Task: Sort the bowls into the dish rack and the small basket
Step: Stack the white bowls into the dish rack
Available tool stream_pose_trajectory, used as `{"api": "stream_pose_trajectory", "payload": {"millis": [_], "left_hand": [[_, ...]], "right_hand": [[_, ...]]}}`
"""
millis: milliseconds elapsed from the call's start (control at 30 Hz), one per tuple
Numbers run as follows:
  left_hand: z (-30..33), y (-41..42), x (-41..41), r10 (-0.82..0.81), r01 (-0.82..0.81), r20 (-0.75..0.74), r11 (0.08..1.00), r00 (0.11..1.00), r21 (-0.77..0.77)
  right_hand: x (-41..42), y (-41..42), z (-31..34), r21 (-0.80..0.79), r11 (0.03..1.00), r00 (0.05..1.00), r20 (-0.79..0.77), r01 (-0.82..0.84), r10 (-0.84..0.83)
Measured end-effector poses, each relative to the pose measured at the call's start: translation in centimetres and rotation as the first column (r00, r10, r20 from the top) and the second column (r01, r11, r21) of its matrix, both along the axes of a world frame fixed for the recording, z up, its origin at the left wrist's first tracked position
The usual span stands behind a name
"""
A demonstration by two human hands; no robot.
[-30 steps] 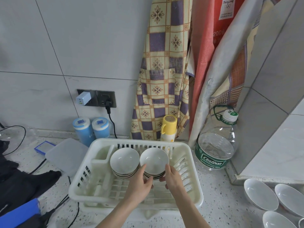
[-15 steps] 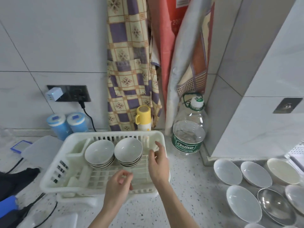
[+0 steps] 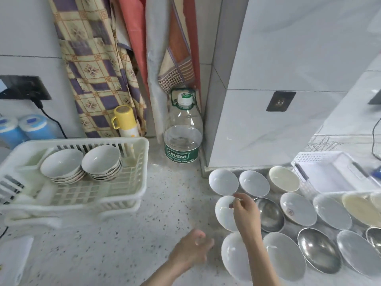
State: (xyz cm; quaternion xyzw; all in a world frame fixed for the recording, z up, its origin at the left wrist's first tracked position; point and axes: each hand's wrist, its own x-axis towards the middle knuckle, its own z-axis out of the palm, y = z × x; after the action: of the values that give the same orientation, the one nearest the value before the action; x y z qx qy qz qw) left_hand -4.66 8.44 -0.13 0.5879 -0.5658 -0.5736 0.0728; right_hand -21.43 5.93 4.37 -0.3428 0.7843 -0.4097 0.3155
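The right hand (image 3: pixel 246 213) pinches the near rim of a white bowl (image 3: pixel 223 181) right of the rack (image 3: pixel 132 182). The left hand (image 3: pixel 191 251) hovers nearer, fingers loose, empty.

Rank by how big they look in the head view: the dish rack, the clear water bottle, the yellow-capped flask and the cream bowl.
1. Dish rack
2. Clear water bottle
3 and 4. Cream bowl and yellow-capped flask: they look alike in size, so I won't rank them.

We see bright, even light, soft shadows, a motion-blurred left hand (image 3: pixel 190 249), and wide-angle bending at the edges.
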Motion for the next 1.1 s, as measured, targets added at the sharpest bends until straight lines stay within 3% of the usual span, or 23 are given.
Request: {"api": "stream_pose_trajectory", "payload": {"millis": [200,433,700,933,1100], "left_hand": [[-1.8,2.0,-4.4,-0.069,0.069,-0.009,0.990,0.998,0.125],[-2.2,2.6,-5.2,-0.077,0.096,-0.100,0.975,0.992,0.199],[-2.3,2.4,-2.8,0.136,-0.115,-0.105,0.976,0.985,0.184],[-2.6,1.0,3.3,0.359,-0.331,-0.138,0.924,0.923,0.190],[-2.4,0.3,5.3,0.490,-0.459,-0.195,0.869,0.850,0.182]], "right_hand": [[-5.0,2.4,-1.8,0.267,0.962,0.986,-0.141,-0.048,0.089],[-6.3,3.5,-3.0,0.340,0.938,0.969,-0.199,-0.071,0.146],[-6.7,3.7,-4.2,0.450,0.888,0.964,-0.178,-0.097,0.196],[-5.4,3.5,-5.5,0.400,0.893,0.976,0.013,-0.205,0.218],[-3.9,3.2,-6.6,0.356,0.928,0.948,0.320,-0.112,-0.008]]}}
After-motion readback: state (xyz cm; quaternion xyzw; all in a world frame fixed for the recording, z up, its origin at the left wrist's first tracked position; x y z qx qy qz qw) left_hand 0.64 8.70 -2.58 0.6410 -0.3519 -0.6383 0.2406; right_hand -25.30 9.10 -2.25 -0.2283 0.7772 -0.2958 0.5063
